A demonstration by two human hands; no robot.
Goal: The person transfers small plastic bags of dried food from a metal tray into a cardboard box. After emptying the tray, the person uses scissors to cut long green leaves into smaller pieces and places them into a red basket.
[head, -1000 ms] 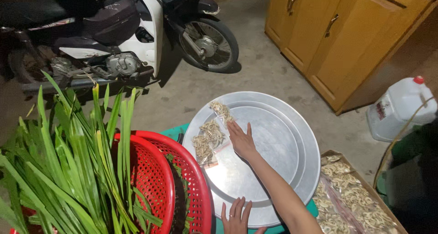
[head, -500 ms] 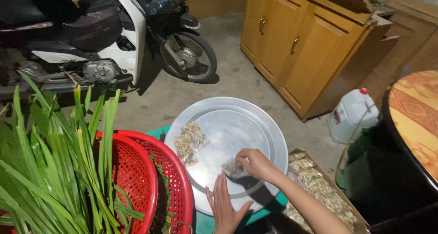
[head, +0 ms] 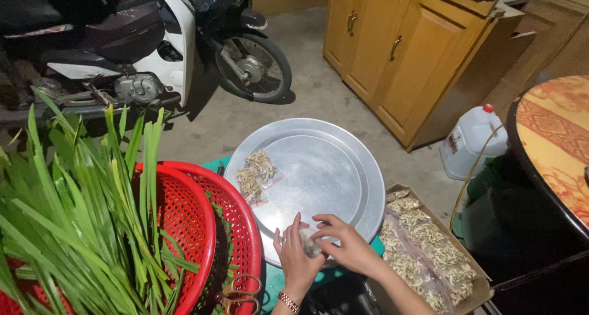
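Hands meet at the lower middle of the frame, over the near rim of the round silver metal tray (head: 319, 167). The left hand (head: 296, 260) and the right hand (head: 346, 246) together hold a small clear plastic packet of pale dried pieces (head: 310, 244); the fingers of both hands are curled and pinching it from two sides. Another such clear packet (head: 256, 174) lies on the left part of the tray. At lower right, a cardboard box (head: 429, 253) holds more packets. The red plastic basket with long green leaves (head: 184, 229) fills the lower left.
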